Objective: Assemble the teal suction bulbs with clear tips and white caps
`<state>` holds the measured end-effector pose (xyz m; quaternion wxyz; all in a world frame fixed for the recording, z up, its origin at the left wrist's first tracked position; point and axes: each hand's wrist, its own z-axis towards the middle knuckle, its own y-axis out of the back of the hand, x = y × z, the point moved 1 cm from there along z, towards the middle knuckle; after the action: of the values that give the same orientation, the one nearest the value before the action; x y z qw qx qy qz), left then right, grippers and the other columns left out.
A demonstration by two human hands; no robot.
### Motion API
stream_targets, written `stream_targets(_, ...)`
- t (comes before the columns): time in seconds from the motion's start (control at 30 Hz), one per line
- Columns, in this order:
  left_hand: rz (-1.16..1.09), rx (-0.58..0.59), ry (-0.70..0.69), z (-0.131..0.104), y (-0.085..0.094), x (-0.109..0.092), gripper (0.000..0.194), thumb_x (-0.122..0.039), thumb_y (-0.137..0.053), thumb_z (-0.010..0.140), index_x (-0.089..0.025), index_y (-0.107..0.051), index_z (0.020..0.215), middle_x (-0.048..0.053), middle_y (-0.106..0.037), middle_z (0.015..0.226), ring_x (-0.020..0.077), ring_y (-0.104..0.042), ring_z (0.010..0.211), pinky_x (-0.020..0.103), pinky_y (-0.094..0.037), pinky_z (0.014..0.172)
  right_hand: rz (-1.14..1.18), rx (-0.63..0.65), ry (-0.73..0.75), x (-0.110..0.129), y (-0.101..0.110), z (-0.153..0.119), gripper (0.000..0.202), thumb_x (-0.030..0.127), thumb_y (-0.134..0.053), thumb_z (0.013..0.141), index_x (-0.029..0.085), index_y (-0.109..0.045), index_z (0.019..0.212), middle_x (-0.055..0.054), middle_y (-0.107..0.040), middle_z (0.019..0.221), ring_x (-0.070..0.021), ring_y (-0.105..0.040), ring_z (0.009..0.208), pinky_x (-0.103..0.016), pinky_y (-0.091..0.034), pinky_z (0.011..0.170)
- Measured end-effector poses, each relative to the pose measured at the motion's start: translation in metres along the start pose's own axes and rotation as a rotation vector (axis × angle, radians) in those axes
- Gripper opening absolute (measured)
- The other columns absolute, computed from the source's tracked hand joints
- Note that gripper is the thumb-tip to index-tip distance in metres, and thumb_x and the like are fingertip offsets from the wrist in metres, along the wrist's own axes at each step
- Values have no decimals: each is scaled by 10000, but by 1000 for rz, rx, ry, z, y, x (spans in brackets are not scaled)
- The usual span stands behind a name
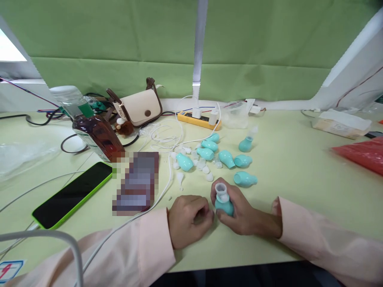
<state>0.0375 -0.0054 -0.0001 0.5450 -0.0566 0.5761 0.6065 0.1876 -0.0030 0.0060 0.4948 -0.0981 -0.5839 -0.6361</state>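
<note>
My right hand [239,209] is wrapped round a small teal bottle-shaped piece [224,206] with a whitish translucent neck, held upright near the table's front edge. Just left of it, my left hand [191,220] has its fingers curled, the fingertips close to the teal piece; whether they hold anything is too small to tell. Beyond the hands lie several glossy teal shells [184,162] on their sides, with small translucent white pieces [205,169] scattered among them. One teal piece with a translucent top [245,144] stands apart at the back right of the group.
A black phone with a green case [74,195], a pixelated object [136,183] and a tilted bottle of dark liquid [95,133] are on the left. Behind are a cream bag [140,107], white cables and a yellow power strip [197,120]. A red plastic bag [363,153] lies right.
</note>
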Motion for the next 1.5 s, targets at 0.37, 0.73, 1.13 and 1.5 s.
stream_targets(0.37, -157, -135, 142, 2, 5, 1, 221, -328, -563, 703, -161, -470, 592, -57, -421, 476, 64, -356, 440, 178, -308, 443, -230, -117, 241, -4, -9, 0, 62, 214, -476, 706, 175, -429, 695, 6, -455, 574, -110, -403, 513, -234, -311, 471)
stream_targets(0.73, -200, -102, 78, -3, 6, -3, 155, -214, -421, 813, -172, -494, 683, -50, -460, 514, 71, -419, 487, 171, -325, 510, -57, 45, 256, 3, 5, 0, 59, 230, -449, 771, 183, -485, 774, 27, -502, 589, -81, -424, 502, -200, -357, 487)
stream_targets(1.13, -459, -139, 332, 2, 6, -2, 187, -270, -493, 769, -142, -591, 675, -29, -484, 479, 72, -426, 453, 182, -352, 465, -446, -294, 334, -9, -4, 2, 105, 209, -490, 685, 173, -423, 612, 30, -435, 484, -93, -355, 443, -252, -269, 470)
stream_targets(1.5, -870, -232, 584, 7, 3, 8, 191, -262, -673, 602, -93, -657, 689, -36, -493, 364, 27, -354, 317, 159, -287, 332, -685, -300, 342, -16, -3, 8, 95, 217, -486, 667, 156, -453, 603, 24, -453, 478, -99, -372, 456, -277, -232, 528)
